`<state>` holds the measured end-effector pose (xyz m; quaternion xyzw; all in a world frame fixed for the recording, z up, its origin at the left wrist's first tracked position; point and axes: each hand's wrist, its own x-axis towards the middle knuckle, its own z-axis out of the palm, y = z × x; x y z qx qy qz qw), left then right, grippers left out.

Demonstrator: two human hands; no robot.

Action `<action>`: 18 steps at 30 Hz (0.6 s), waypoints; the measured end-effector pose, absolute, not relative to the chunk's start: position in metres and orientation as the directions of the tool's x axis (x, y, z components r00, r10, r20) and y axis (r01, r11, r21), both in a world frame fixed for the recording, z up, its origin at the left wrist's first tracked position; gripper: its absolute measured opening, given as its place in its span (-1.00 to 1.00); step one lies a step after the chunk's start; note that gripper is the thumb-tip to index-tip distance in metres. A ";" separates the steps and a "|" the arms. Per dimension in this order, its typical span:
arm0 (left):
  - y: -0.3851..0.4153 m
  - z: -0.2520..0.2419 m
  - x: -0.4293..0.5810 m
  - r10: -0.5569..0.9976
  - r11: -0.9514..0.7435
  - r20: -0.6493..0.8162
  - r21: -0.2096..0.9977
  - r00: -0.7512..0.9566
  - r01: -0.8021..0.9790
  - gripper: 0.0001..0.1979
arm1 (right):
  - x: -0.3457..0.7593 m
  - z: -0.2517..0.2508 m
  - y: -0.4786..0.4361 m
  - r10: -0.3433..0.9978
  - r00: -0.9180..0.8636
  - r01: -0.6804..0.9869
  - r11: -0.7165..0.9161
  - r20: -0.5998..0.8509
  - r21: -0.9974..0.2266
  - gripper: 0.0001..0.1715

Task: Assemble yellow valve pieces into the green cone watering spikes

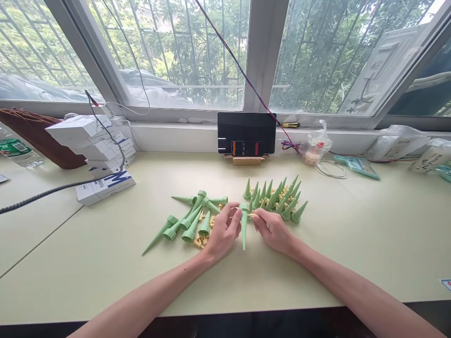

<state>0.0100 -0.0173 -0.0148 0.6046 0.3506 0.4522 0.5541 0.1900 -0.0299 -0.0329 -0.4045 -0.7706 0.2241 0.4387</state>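
A green plastic watering spike (pixel 244 230) hangs point down from my left hand (pixel 225 229), which is closed around its capped top. My right hand (pixel 273 229) pinches a small yellow valve (pixel 252 215) against the spike's side, just below the cap. How far the valve sits in the spike cannot be made out. Left of my hands lies a loose pile of green spikes (pixel 192 218) with several yellow valves (pixel 199 241) among them. Behind my right hand, several spikes (pixel 282 197) stand points up in a cluster, with yellow pieces showing between them.
At the back, a phone (pixel 247 148) showing a timer leans on a black tablet (pixel 246 123) in a cardboard stand (pixel 246 161). White boxes (pixel 105 185) are stacked at left, crossed by a dark cable (pixel 52 190). A tied plastic bag (pixel 317 145) sits by the windowsill.
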 end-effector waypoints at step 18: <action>-0.018 -0.017 0.009 0.943 -0.196 0.189 0.981 0.274 -0.001 -0.74 | 0.187 -0.032 -0.031 0.863 -0.300 0.464 0.504 0.406 -0.729 -0.66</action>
